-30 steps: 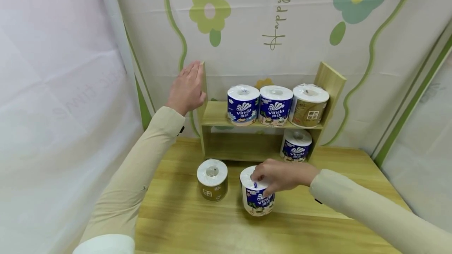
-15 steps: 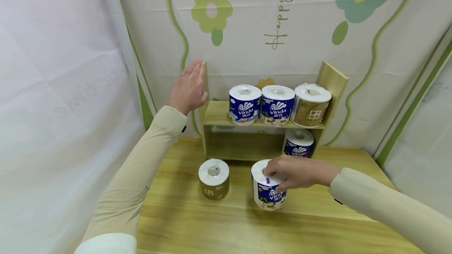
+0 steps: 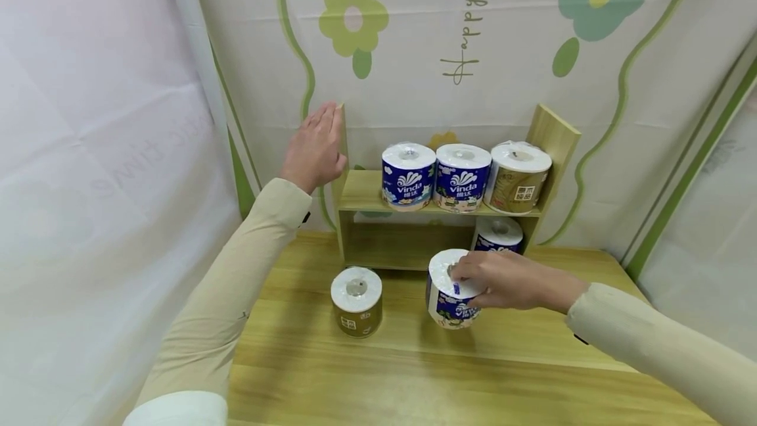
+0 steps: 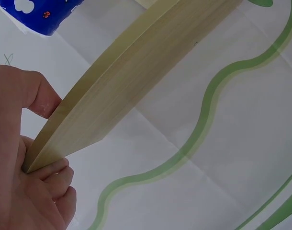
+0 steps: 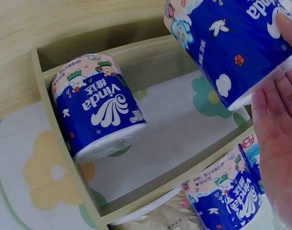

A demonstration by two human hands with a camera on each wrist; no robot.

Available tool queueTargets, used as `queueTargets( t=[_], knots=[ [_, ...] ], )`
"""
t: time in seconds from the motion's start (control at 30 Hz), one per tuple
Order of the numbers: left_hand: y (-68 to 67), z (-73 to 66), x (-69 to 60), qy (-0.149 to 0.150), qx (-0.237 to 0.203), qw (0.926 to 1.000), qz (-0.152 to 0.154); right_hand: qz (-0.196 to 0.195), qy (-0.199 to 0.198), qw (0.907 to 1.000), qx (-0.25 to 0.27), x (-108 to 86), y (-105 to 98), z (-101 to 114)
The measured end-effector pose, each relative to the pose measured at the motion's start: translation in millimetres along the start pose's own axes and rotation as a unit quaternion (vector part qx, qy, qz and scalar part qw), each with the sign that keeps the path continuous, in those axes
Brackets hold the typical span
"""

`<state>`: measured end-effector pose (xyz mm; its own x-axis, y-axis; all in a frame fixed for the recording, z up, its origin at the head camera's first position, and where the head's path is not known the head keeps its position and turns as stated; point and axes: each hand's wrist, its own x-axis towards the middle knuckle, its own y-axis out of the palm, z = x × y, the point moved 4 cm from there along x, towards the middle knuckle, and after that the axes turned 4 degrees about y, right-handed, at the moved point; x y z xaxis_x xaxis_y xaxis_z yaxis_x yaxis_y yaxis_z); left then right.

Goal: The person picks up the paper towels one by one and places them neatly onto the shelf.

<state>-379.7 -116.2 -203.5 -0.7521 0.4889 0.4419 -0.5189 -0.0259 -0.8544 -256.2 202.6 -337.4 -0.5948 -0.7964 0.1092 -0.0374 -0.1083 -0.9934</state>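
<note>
My right hand (image 3: 511, 278) grips a blue Vinda toilet roll (image 3: 443, 301) by its upper rim, thumb on the wrapper and fingers at the top. The roll is slightly tilted, raised off the table in front of the wooden shelf (image 3: 408, 242). In the right wrist view that roll (image 5: 227, 48) is near the lower compartment, where another blue roll (image 5: 95, 105) stands at the right end. My left hand (image 3: 315, 148) holds the top of the shelf's left side panel (image 4: 107, 86), with thumb and fingers on opposite faces. A gold-wrapped roll (image 3: 357, 321) stands on the table, left of the held one.
The upper board carries two blue rolls (image 3: 408, 183) and a gold roll (image 3: 516, 186), side by side toward the right panel (image 3: 552, 133). A printed cloth (image 3: 414, 38) hangs behind the shelf. White cloth (image 3: 100, 183) hangs at the left side of the wooden table (image 3: 378, 386).
My right hand has carried the blue toilet roll to the right and up toward the shelf's lower compartment. My left hand stays on the side panel.
</note>
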Motion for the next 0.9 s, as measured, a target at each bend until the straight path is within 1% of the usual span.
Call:
queueTargets(
  t=[0.1, 0.3, 0.43, 0.6, 0.9],
  knots=[
    [-0.5, -0.1, 0.1, 0.0, 0.004, 1.0, 0.0, -0.022, 0.002, 0.9996, -0.014, -1.9, 1, -3],
    [-0.6, 0.2, 0.9, -0.002, 0.005, 1.0, 0.004, -0.077, -0.017, 0.9956, -0.049, -2.5, 2, -11],
    [-1.4, 0.7, 0.9, -0.003, -0.001, 1.0, 0.004, -0.098, -0.013, 0.993, -0.065, 0.8, 1, -17],
    [-0.8, 1.6, 0.4, -0.006, -0.005, 0.9999, 0.008, -0.102, 0.002, 0.9921, -0.072, 7.6, 1, -25],
    [1.5, 1.2, 1.5, -0.006, -0.004, 0.9999, 0.008, -0.084, 0.041, 0.9926, -0.077, 19.9, 2, -38]
  ],
)
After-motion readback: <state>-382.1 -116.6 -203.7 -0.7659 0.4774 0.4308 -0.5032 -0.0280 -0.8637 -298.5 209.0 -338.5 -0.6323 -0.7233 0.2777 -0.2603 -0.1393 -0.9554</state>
